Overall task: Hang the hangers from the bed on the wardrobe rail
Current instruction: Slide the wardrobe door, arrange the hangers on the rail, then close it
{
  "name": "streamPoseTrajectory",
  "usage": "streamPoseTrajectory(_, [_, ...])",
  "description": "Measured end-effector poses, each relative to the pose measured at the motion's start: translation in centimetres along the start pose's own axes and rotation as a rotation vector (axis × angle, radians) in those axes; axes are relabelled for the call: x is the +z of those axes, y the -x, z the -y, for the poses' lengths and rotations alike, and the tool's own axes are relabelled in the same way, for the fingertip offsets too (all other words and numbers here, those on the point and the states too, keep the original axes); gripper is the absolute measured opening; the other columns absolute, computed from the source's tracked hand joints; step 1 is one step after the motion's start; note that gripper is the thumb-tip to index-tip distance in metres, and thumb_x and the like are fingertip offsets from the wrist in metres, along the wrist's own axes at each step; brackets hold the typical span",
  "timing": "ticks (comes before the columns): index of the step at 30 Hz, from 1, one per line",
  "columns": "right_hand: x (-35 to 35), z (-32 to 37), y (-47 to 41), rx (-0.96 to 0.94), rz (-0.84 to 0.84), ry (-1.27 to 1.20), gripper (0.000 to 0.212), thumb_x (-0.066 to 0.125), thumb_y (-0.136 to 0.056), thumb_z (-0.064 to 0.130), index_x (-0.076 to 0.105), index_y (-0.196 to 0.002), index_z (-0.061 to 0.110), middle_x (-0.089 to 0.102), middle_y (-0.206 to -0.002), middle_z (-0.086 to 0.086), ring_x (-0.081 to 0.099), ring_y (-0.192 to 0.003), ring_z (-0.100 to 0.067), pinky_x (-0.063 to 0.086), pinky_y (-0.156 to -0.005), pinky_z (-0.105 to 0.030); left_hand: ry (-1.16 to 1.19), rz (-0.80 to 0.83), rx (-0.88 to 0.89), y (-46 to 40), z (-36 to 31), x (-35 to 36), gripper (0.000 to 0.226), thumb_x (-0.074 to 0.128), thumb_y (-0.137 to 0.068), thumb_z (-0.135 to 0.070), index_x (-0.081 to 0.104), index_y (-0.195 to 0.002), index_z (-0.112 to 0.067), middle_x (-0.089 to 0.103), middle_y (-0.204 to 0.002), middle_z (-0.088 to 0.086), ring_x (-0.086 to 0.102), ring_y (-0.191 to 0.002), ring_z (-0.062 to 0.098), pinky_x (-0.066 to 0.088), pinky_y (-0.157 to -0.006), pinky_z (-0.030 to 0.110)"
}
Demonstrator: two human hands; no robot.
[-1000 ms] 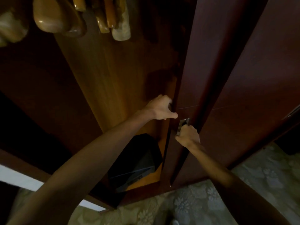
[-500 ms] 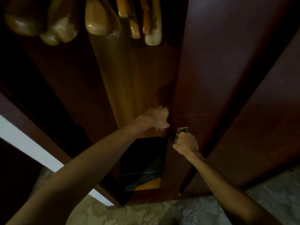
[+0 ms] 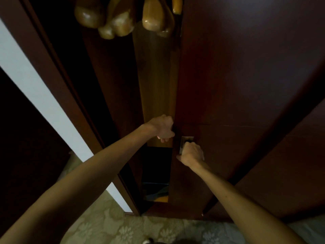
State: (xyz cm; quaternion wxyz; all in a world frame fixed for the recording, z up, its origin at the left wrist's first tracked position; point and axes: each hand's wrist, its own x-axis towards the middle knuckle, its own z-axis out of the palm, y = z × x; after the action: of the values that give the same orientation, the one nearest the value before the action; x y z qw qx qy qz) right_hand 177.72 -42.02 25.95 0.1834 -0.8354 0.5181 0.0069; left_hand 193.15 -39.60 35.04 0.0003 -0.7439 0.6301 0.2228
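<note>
Head view, looking down the front of a dark red wardrobe. The door (image 3: 246,76) fills the right side and covers most of the opening, leaving a narrow gap. The left hand (image 3: 162,128) is at the door's edge, fingers (image 3: 163,139) curled round it. The right hand (image 3: 190,154) is lower on the door face, fingers curled at the metal handle (image 3: 186,140), which it partly covers; whether they truly clamp it, I cannot tell.

Inside the gap: a lit wooden back panel (image 3: 156,85), and below it a dark box (image 3: 155,166) on the wardrobe floor, dim and half hidden by the door. Up top, the wooden hangers (image 3: 123,20) hang inside the wardrobe, only their rounded ends showing; the rail is cut off by the frame's top edge.

On the left, a white wall strip (image 3: 35,88) beside the wardrobe frame. Underfoot, a patterned floor (image 3: 105,226). The bed is out of view.
</note>
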Motion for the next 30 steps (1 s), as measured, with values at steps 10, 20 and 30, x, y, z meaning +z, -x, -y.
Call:
streamPoseTrajectory(10, [1.5,6.4,0.3,-0.089,0.030,0.061,0.034,0.072,-0.091,0.033,0.068,-0.116,0.009,0.068,-0.121,-0.009,0.064,-0.113,-0.029,0.052,-0.081,-0.036,-0.046,-0.142,-0.007,4.3,6.2,0.6,0.036,0.058,-0.095,-0.035,0.077,-0.077,-0.010,0.074,-0.068,-0.001,0.071,-0.062,0.007,0.060,-0.062,0.029])
streamPoseTrajectory(20, [3.2,11.1,0.1,-0.178,0.050,0.095,0.029,0.074,-0.089,0.030,0.069,-0.109,0.009,0.070,-0.116,-0.009,0.066,-0.110,-0.030,0.054,-0.081,-0.037,0.004,-0.225,-0.043,7.1,10.4,0.2,0.049,0.057,-0.097,-0.049,0.069,-0.071,-0.009,0.068,-0.066,0.000,0.068,-0.057,0.012,0.061,-0.064,0.033])
streamPoseTrajectory(30, [3.8,14.9,-0.2,-0.279,0.136,0.126,0.044,0.065,-0.092,0.041,0.065,-0.116,0.004,0.068,-0.118,-0.013,0.065,-0.110,-0.032,0.053,-0.080,-0.036,-0.077,-0.242,-0.327,9.2,10.5,0.4,0.034,0.053,-0.103,-0.030,0.064,-0.111,0.002,0.068,-0.109,0.020,0.070,-0.100,0.033,0.053,-0.072,0.031])
